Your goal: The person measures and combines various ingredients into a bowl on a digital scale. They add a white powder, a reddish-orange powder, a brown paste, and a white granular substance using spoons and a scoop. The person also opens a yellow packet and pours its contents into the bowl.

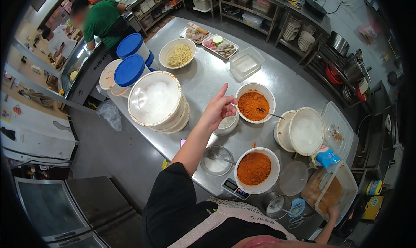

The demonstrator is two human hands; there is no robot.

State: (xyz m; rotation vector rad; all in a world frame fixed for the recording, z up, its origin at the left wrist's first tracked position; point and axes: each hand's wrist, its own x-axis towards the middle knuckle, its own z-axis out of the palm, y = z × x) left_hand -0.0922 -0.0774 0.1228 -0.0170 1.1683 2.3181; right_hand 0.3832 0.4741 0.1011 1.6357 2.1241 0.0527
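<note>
My left hand (222, 108) reaches over the steel table with its index finger stretched out and the others loosely curled, holding nothing. Beside its fingertips stands a white tub of orange-red seasoning paste (253, 101) with a metal spoon (270, 113) in it. Below the hand, partly hidden, is a smaller white tub (227, 124). A second tub of orange-red paste (255, 168) rests on a digital kitchen scale (234, 188). At lower right my right hand (333, 212) grips the near wall of a clear plastic bin (348, 186) containing brown powder.
White lids (156, 98) lie stacked at left near blue-lidded tubs (130, 69). A noodle bowl (180, 54), food trays (220, 46) and a clear container (246, 62) stand at the back. Scissors (296, 220) and a glass bowl (216, 161) are nearer. A person in green (104, 23) stands beyond.
</note>
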